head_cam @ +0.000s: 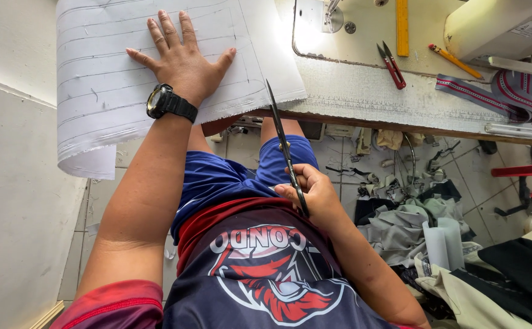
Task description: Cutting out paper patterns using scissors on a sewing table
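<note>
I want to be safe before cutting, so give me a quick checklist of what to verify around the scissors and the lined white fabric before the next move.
1. Left hand pressing the lined white fabric flat: ok, palm down with fingers spread.
2. Right hand gripping the scissors: ok, fingers are around the handles.
3. Blades shut and pointing away from the body: ok, tip points toward the table edge.
4. Left fingers away from the blade tip: ok, the tip sits beside the fabric's right part, apart from the thumb.
5. Fabric fully supported: not ok, its near edge hangs over the table.
6. Blade aligned with a drawn line: cannot tell.
</note>
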